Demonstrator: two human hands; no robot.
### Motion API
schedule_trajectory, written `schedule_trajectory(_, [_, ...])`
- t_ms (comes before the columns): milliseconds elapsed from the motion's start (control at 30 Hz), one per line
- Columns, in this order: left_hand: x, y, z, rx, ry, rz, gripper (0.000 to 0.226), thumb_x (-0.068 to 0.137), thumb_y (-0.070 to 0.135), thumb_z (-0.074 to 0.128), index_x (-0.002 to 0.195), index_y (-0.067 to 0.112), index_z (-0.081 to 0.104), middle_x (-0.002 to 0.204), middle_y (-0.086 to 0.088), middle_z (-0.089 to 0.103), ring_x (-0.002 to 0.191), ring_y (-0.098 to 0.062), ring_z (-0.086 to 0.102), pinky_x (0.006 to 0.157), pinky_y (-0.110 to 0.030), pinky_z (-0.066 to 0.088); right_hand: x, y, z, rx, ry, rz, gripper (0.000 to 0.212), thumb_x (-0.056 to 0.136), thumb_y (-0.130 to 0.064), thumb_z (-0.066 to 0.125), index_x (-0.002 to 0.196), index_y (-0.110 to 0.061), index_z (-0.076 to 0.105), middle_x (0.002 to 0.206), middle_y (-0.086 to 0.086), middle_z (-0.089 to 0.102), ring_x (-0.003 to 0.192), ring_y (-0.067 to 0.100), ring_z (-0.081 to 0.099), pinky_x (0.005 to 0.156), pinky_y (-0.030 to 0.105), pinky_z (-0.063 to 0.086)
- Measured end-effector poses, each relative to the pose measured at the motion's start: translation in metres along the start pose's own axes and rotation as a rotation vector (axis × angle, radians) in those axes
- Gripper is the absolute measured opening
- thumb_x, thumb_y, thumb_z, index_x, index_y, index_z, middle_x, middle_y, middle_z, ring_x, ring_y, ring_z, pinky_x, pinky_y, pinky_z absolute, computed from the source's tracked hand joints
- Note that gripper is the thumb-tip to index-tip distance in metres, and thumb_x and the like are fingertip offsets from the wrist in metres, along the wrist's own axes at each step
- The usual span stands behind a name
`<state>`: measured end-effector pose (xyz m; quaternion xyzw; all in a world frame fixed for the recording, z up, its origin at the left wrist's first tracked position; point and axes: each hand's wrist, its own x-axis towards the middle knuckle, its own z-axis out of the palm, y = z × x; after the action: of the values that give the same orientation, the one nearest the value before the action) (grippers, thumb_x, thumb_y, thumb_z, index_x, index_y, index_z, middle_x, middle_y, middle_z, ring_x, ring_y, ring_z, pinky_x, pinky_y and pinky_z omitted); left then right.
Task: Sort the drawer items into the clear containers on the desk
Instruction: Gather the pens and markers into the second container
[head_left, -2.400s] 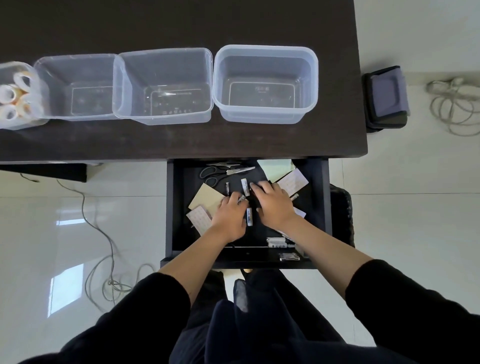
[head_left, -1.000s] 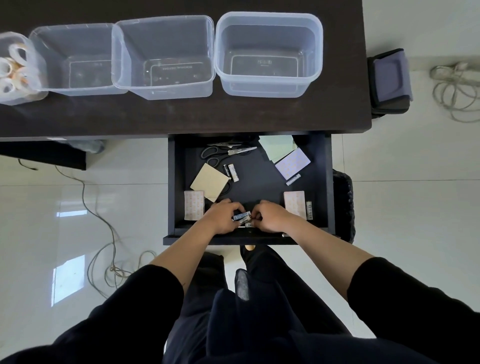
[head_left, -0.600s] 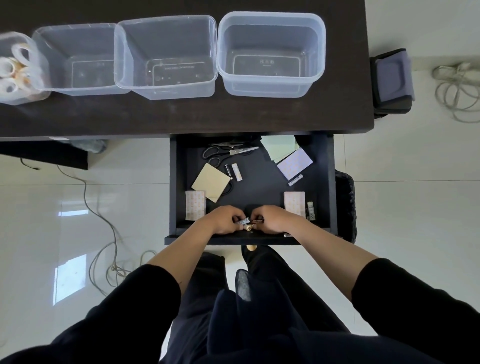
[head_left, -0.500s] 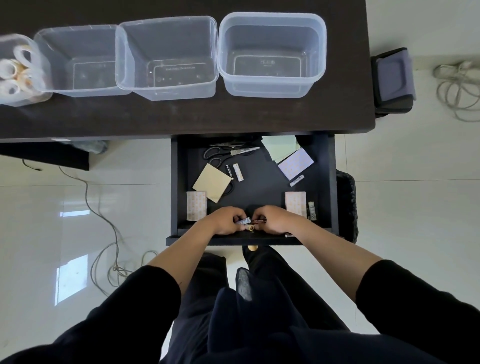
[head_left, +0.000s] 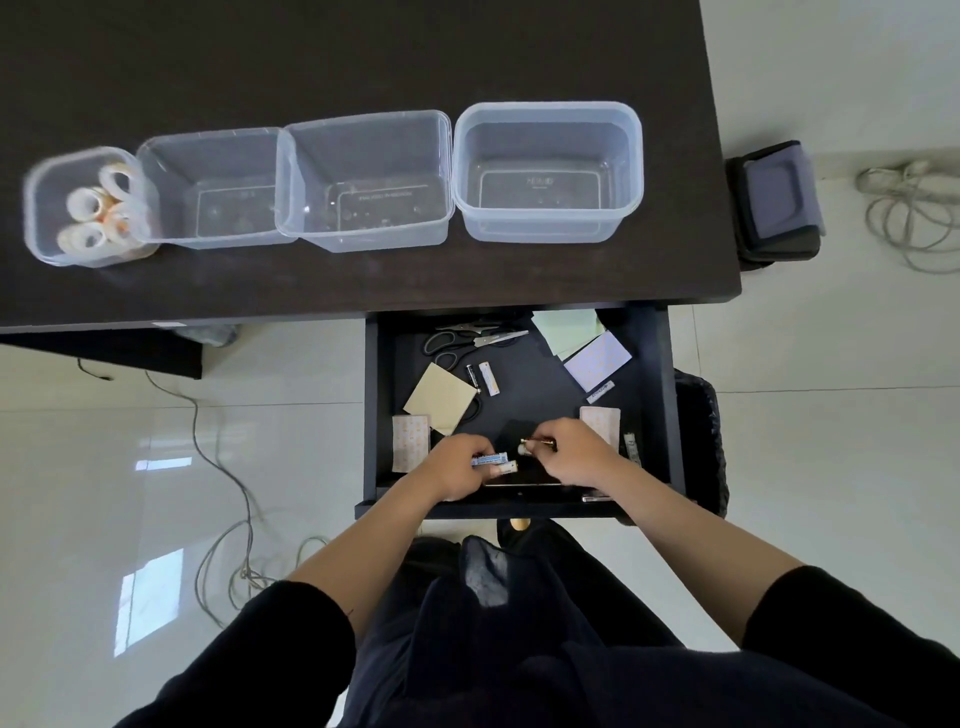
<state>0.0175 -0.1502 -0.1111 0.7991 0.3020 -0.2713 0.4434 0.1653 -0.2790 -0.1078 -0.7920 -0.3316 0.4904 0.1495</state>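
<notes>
Currently my left hand (head_left: 457, 470) is closed around small batteries (head_left: 491, 460) at the front of the open drawer (head_left: 657, 415); my right hand (head_left: 574, 457) pinches a dark, gold-tipped battery (head_left: 537, 442) just beside it. Three clear containers (head_left: 548, 171) on the desk (head_left: 311, 62) hold nothing visible.

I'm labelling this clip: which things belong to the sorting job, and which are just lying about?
Job: clear containers, drawer, scissors, batteries, paper pads, left hand, right hand.
Lying about: floor cables, dark pouch.
</notes>
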Motion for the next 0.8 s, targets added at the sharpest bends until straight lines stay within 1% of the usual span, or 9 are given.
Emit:
schedule_trajectory(167, [-0.012,0.010,-0.023,-0.071,0.131,0.030,0.017,0.089,0.026,0.063,0.094,0.010,0.065,0.085,-0.002,0.059,0.078,-0.015,0.051,0.063,-0.025,0.035,-0.006,-0.016,-0.012,-0.026,0.127,-0.082,0.020,0.094,-0.028,0.054,0.093,-0.014,0.068,0.078,-0.001,0.063,0.069,0.018,0.056,0.060,0.027,0.040])
schedule_trajectory(233, [-0.017,0.012,-0.037,-0.060,0.171,0.054,0.017,0.089,0.028,0.062,0.095,0.012,0.066,0.089,-0.004,0.063,0.081,-0.016,0.053,0.066,-0.026,0.037,-0.008,-0.028,-0.018,-0.031,0.178,-0.120,0.020,0.094,-0.028,0.053,0.089,-0.013,0.066,0.076,0.003,0.065,0.068,0.021,0.057,0.060,0.030,0.042])
schedule_trajectory(300, [-0.022,0.012,-0.055,-0.065,0.202,0.075,0.016,0.089,0.029,0.062,0.092,0.013,0.066,0.086,-0.002,0.063,0.080,-0.017,0.055,0.067,-0.027,0.040,-0.009,-0.044,-0.022,-0.031,0.230,-0.156,0.020,0.094,-0.027,0.053,0.084,-0.014,0.064,0.069,0.000,0.059,0.065,0.019,0.053,0.058,0.029,0.039])
schedule_trajectory(367, [-0.030,0.009,-0.075,-0.061,0.225,0.097,0.015,0.089,0.029,0.062,0.089,0.014,0.065,0.082,0.002,0.060,0.076,-0.015,0.055,0.062,-0.022,0.039,-0.009,-0.065,-0.024,-0.038,0.278,-0.181,0.022,0.095,-0.027,0.052,0.082,-0.013,0.063,0.067,-0.002,0.056,0.064,0.018,0.050,0.059,0.030,0.039])
schedule_trajectory(433, [-0.040,0.001,-0.097,-0.036,0.261,0.121,0.017,0.090,0.029,0.061,0.092,0.013,0.066,0.082,0.004,0.059,0.075,-0.012,0.053,0.058,-0.017,0.036,-0.007,-0.091,-0.023,-0.056,0.311,-0.206,0.024,0.095,-0.028,0.052,0.081,-0.012,0.063,0.069,-0.002,0.057,0.066,0.018,0.051,0.060,0.032,0.040])
schedule_trajectory(500, [-0.054,-0.013,-0.121,-0.025,0.297,0.131,0.018,0.090,0.030,0.060,0.096,0.014,0.066,0.083,0.005,0.059,0.075,-0.011,0.052,0.056,-0.015,0.035,-0.004,-0.122,-0.018,-0.060,0.331,-0.246,0.025,0.095,-0.029,0.051,0.076,-0.015,0.059,0.066,-0.007,0.054,0.066,0.016,0.050,0.059,0.031,0.036])
schedule_trajectory(533, [-0.064,-0.022,-0.134,-0.018,0.313,0.132,0.017,0.091,0.030,0.059,0.095,0.015,0.065,0.081,0.005,0.059,0.072,-0.011,0.051,0.054,-0.015,0.034,-0.002,-0.139,-0.014,-0.057,0.340,-0.265,0.025,0.095,-0.029,0.051,0.076,-0.015,0.059,0.066,-0.007,0.053,0.066,0.015,0.050,0.059,0.030,0.035])
schedule_trajectory(633, [-0.091,-0.054,-0.173,-0.024,0.357,0.117,0.014,0.091,0.032,0.058,0.085,0.019,0.059,0.072,0.005,0.054,0.065,-0.011,0.048,0.052,-0.020,0.031,0.007,-0.192,0.001,-0.036,0.357,-0.310,0.026,0.096,-0.031,0.050,0.086,-0.012,0.066,0.072,-0.003,0.057,0.067,0.013,0.051,0.059,0.029,0.036])
schedule_trajectory(800, [-0.137,-0.116,-0.235,-0.036,0.468,0.098,0.023,0.088,0.033,0.062,0.074,0.018,0.054,0.067,0.003,0.051,0.065,-0.016,0.046,0.052,-0.022,0.030,0.028,-0.283,0.032,-0.059,0.397,-0.399,0.027,0.095,-0.032,0.050,0.088,-0.012,0.067,0.081,0.001,0.064,0.075,0.015,0.057,0.063,0.029,0.040])
